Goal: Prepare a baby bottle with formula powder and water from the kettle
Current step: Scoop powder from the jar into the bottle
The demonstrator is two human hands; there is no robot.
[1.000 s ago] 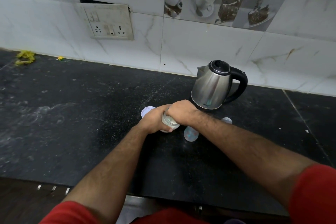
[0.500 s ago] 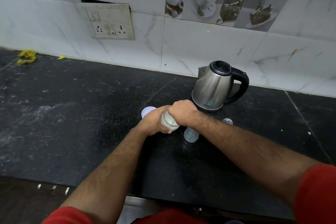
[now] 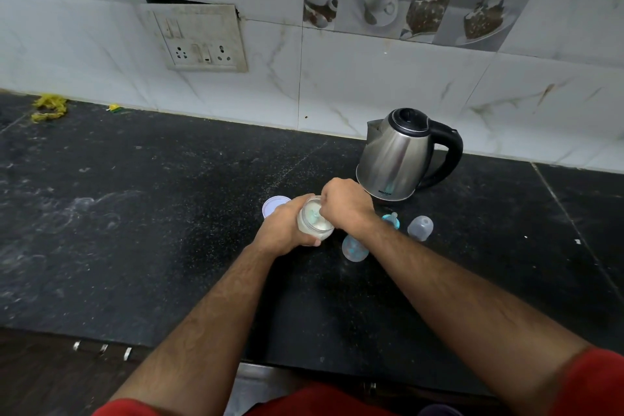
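Observation:
My left hand (image 3: 287,226) grips a clear jar of white formula powder (image 3: 313,220), tilted toward me. My right hand (image 3: 347,204) reaches into the jar's mouth, its fingers curled on a small pale blue scoop that is mostly hidden. The jar's lid (image 3: 275,205) lies flat just behind my left hand. An open baby bottle (image 3: 354,248) stands under my right wrist. Its blue nipple ring (image 3: 392,220) and clear cap (image 3: 420,228) sit to the right. The steel kettle (image 3: 395,159) with a black handle stands behind them.
The black stone counter (image 3: 135,230) is dusted with powder and meets a tiled wall holding a socket plate (image 3: 199,40). Yellow scraps (image 3: 49,106) lie at the far left. The counter's front edge (image 3: 101,334) runs near my body.
My right hand has shifted up from covering the jar, so the jar's open mouth and white powder now show. The jar is tilted more toward me.

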